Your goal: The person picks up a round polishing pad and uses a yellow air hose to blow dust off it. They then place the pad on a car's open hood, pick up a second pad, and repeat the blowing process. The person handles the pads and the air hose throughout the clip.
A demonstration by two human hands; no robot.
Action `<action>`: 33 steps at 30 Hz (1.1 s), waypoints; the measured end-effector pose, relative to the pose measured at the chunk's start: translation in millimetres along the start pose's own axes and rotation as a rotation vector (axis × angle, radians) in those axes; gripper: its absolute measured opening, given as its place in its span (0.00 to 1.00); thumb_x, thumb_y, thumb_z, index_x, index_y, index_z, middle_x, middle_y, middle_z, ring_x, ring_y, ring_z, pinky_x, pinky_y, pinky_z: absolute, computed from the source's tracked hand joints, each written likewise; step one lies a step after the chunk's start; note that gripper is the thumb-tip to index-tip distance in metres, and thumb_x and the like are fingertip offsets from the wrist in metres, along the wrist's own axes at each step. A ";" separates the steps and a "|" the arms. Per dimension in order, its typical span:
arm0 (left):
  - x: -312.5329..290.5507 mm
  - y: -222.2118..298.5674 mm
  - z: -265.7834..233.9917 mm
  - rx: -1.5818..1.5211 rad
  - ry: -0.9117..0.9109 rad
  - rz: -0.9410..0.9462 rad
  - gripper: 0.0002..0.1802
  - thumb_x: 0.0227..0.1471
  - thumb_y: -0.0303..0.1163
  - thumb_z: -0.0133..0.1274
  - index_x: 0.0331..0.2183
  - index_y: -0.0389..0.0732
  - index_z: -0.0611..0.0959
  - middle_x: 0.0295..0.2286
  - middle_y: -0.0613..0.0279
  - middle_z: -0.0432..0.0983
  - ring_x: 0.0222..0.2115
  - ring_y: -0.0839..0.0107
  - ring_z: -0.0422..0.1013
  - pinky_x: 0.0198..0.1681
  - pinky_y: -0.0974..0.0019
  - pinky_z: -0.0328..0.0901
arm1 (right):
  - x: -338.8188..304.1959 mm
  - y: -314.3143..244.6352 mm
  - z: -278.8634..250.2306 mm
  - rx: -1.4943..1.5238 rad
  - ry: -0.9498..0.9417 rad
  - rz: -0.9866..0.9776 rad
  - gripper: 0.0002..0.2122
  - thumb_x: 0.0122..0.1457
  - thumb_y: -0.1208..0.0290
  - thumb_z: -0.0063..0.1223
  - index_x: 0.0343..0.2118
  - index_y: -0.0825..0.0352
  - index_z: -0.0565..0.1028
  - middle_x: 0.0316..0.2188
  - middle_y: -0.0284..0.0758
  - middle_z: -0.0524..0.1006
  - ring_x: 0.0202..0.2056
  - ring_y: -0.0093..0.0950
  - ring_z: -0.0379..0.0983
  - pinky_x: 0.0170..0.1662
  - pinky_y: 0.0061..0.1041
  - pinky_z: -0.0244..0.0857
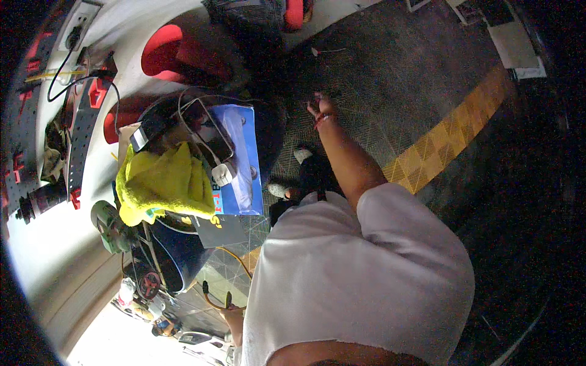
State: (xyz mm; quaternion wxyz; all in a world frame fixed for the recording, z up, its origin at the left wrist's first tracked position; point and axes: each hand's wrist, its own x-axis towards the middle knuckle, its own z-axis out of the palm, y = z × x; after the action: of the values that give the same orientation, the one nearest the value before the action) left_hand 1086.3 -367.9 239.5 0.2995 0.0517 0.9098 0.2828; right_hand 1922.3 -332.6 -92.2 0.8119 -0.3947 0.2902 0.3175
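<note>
At the lower left, my left hand [232, 318] is closed around a yellow cord [215, 304]. A dark plug-like end [206, 287] sticks up from it beside the hand. Another dark greenish end [228, 299] rises just above my fingers. My right arm reaches forward over the dark floor, a red bracelet [321, 119] round the wrist. My right hand [321, 106] has its fingers apart, and I see nothing held in it, though the light there is dim.
On my left, a yellow cloth [165, 183] and a blue box [247, 155] with a white plug adapter [223, 174] lie over a dark blue bin [180, 256]. Red-hooked pegboard [79, 134] lines the wall. Ahead, a small white object [315, 52] lies on the floor tiles [390, 79].
</note>
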 end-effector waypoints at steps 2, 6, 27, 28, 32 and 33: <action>2.5 -5.8 -0.4 -0.028 0.003 -0.006 0.20 0.66 0.47 0.46 0.41 0.39 0.78 0.32 0.59 0.75 0.31 0.61 0.74 0.30 0.56 0.69 | 9.8 -16.6 42.5 -0.140 0.135 0.010 0.15 0.68 0.59 0.53 0.50 0.65 0.73 0.36 0.39 0.77 0.36 0.38 0.78 0.40 0.44 0.78; 18.4 -26.6 -13.7 -0.118 0.049 -0.034 0.19 0.66 0.47 0.47 0.40 0.40 0.78 0.31 0.60 0.74 0.30 0.62 0.73 0.29 0.56 0.68 | 36.4 -56.5 80.5 -0.418 0.011 0.121 0.20 0.68 0.57 0.53 0.56 0.65 0.70 0.46 0.41 0.74 0.45 0.43 0.75 0.49 0.46 0.74; 11.9 -121.9 117.7 -0.552 -0.145 -0.071 0.36 0.65 0.65 0.41 0.39 0.37 0.76 0.17 0.62 0.65 0.12 0.70 0.61 0.14 0.66 0.56 | -342.0 164.7 -37.9 -1.796 -1.440 0.492 0.22 0.67 0.55 0.56 0.49 0.73 0.77 0.48 0.42 0.80 0.48 0.33 0.77 0.51 0.32 0.72; 10.1 -124.9 120.4 -0.572 -0.158 -0.082 0.36 0.65 0.65 0.40 0.40 0.37 0.76 0.17 0.62 0.65 0.12 0.70 0.62 0.15 0.66 0.57 | -382.0 176.7 -28.5 -1.816 -1.563 0.380 0.22 0.67 0.54 0.55 0.50 0.72 0.77 0.49 0.45 0.80 0.52 0.35 0.77 0.53 0.35 0.71; 8.1 -139.7 122.1 -0.579 -0.238 0.058 0.31 0.70 0.58 0.36 0.43 0.37 0.76 0.25 0.59 0.71 0.20 0.69 0.68 0.21 0.65 0.64 | -525.7 247.6 -1.7 -1.842 -1.960 0.189 0.25 0.66 0.53 0.55 0.55 0.71 0.75 0.49 0.46 0.81 0.50 0.36 0.79 0.54 0.33 0.71; 9.8 -143.0 121.7 -0.616 -0.296 0.125 0.30 0.70 0.57 0.37 0.45 0.36 0.76 0.29 0.57 0.72 0.24 0.66 0.70 0.26 0.63 0.66 | -555.4 263.8 -5.4 -1.783 -2.012 0.164 0.25 0.66 0.54 0.55 0.55 0.71 0.75 0.48 0.46 0.82 0.50 0.36 0.79 0.54 0.33 0.71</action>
State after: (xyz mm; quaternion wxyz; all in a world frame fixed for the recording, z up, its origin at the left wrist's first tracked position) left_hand 1159.0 -425.8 75.9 0.4118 0.0552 0.7236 0.5512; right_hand 1374.8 -367.8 185.5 0.1180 -0.3633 -0.7083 0.5936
